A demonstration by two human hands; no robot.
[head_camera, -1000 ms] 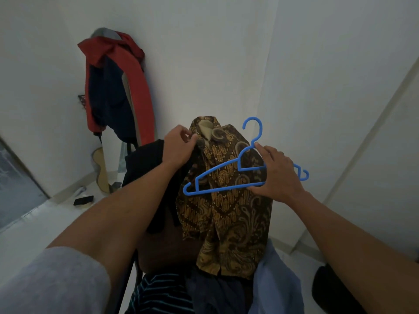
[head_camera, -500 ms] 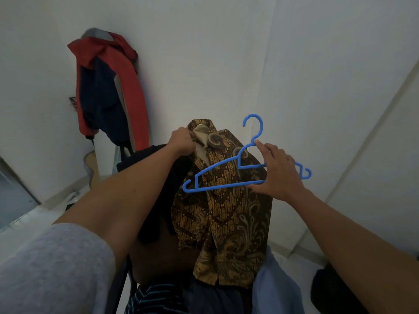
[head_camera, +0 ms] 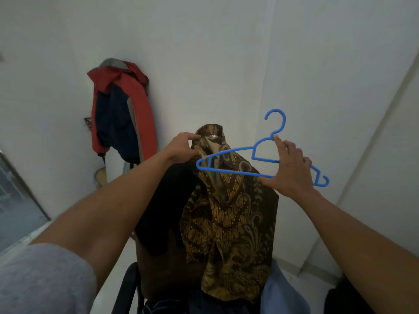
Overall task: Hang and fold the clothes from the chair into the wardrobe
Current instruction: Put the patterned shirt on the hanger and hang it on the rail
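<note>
A brown and gold batik shirt (head_camera: 235, 218) hangs upright in front of me, its collar at the top. My left hand (head_camera: 181, 150) pinches the collar's left side. My right hand (head_camera: 290, 168) grips a blue plastic hanger (head_camera: 229, 162) by its middle and lower bar, hook pointing up. The hanger's left arm lies across the shirt's collar opening; I cannot tell whether it is inside the shirt. Below, the chair (head_camera: 127, 288) carries a black garment (head_camera: 158, 214), a light blue garment (head_camera: 281, 293) and dark striped cloth (head_camera: 163, 307).
A red and navy jacket (head_camera: 120, 109) hangs on the white wall at the left. A white panel (head_camera: 362, 109) stands at the right, with a dark object (head_camera: 340, 300) at its foot. A glass pane (head_camera: 15, 200) fills the lower left.
Both hands rose with the shirt and hanger. The left hand shifted its pinch up onto the collar, and the hanger's left arm moved over the collar opening.
</note>
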